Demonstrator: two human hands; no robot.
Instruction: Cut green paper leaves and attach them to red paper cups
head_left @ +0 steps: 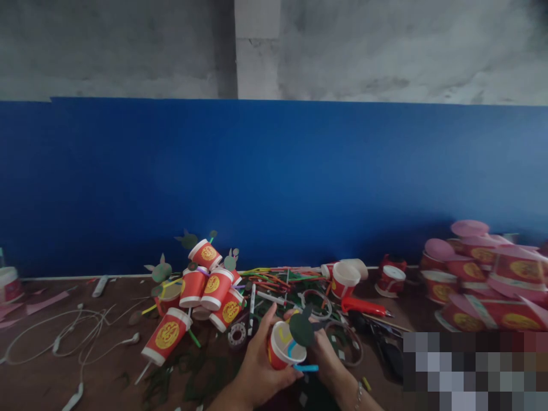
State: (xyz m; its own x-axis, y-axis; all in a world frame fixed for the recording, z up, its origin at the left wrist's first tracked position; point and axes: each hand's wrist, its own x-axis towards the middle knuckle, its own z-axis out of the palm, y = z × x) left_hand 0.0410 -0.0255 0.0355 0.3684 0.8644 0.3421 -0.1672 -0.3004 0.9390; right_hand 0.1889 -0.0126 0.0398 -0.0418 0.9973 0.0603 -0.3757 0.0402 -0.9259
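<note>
Paper cup (276, 359), red-walled with a white rim, at the near middle of the table, tilted so that its pale mouth faces up and toward me. A yellow piece and a blue strip show inside; a bright blue straw (307, 368) juts out at the lower right, just by the rim. A dark green cut-out (301, 330) with ear-like points covers the rim's far right side.

Left hand (257, 361): fingers curled around the cup's wall, thumb along its near side, grasping it. Right hand (329, 355): just beside the cup, fingers mostly hidden behind the cut-out; whether they grip anything, I cannot tell. A bracelet (358, 394) rings the right wrist.

Close margins: a tape roll (237, 335) and a white marker (252, 308) stand near the left hand; a clear ring (351, 345) lies just beyond the right. Coloured straws (278, 279) bar the way ahead, up to the table's back edge and the upright blue panel (274, 182). Decorated cups (192, 288) bound the left, cups with pink paper (479, 268) the far right. Wider room: brown tabletop (113, 379) between the white earphone cable (81, 342) and the decorated cups.
</note>
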